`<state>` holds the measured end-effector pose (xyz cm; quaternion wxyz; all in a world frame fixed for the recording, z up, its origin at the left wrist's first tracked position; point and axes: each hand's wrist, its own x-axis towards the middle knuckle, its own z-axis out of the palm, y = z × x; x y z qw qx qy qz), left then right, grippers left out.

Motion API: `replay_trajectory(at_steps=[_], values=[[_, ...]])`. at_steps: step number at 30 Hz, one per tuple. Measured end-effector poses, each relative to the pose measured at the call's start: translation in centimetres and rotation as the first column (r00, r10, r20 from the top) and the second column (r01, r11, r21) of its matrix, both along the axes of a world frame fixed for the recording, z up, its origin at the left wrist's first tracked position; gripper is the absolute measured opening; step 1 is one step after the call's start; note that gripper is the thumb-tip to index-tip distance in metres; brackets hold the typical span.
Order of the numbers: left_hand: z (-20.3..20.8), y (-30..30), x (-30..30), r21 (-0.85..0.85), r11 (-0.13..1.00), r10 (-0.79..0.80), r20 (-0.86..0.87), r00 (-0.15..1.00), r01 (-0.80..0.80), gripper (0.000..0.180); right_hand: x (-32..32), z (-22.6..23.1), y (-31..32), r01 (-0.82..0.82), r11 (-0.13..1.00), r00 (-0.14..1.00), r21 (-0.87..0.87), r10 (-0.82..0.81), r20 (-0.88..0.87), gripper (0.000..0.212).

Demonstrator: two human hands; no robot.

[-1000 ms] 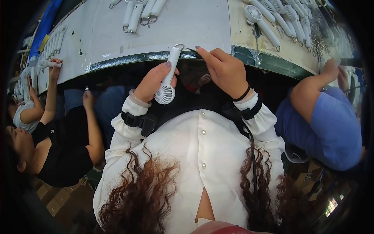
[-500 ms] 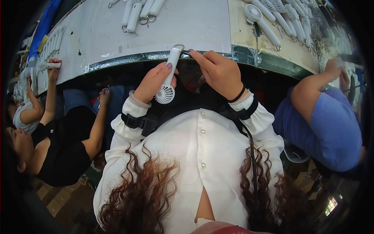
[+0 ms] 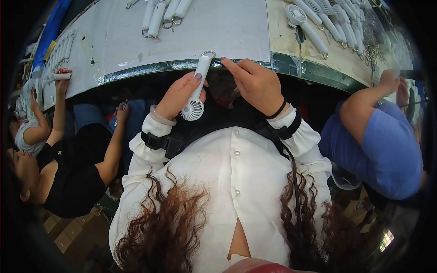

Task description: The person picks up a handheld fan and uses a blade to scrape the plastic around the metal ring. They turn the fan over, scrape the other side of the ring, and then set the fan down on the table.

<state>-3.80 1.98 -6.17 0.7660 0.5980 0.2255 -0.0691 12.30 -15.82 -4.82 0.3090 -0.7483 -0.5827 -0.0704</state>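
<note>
My left hand (image 3: 175,96) is closed round a white handheld fan (image 3: 203,68), thumb on the handle. The fan tilts, with its round slotted head (image 3: 193,110) toward me and its handle end at the table's edge. A metal split ring (image 3: 209,54) hangs on that end. Close beside the ring is my right hand (image 3: 260,87), its index finger pointing at it and the other fingers curled in. A thin dark piece shows by that fingertip, too small to name.
White fans (image 3: 157,19) with rings lie on the white table (image 3: 195,41); more fans (image 3: 314,38) are piled far right beside loose metal rings (image 3: 372,54). A person in black (image 3: 75,168) holds a fan at left. Another in blue (image 3: 373,141) sits close at right.
</note>
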Motion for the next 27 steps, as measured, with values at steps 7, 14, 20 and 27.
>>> replay_trajectory(at_steps=[7, 14, 20, 27], values=[[-0.2, -0.2, 0.1, 0.162, 0.987, -0.009, 0.012, 1.000, 0.007, 0.032, -0.1, 0.1, -0.1, -0.001, 1.000, 1.000, 0.002, 0.001, -0.015, 0.046], [0.4, -0.4, 0.1, 0.254, 0.967, -0.006, -0.004, 1.000, 0.007, 0.032, -0.3, -0.4, -0.1, -0.017, 1.000, 1.000, 0.005, 0.017, 0.006, 0.045], [0.9, -0.5, 0.3, 0.068, 0.997, 0.028, -0.028, 0.999, -0.026, 0.033, -0.4, -1.1, 0.0, -0.007, 1.000, 0.999, 0.014, 0.006, 0.047, 0.048], [0.6, 0.6, 0.2, -0.204, 0.979, -0.001, -0.056, 0.998, -0.010, 0.040, 0.0, -0.4, 0.2, -0.022, 0.999, 0.989, 0.049, 0.014, 0.149, 0.051]])
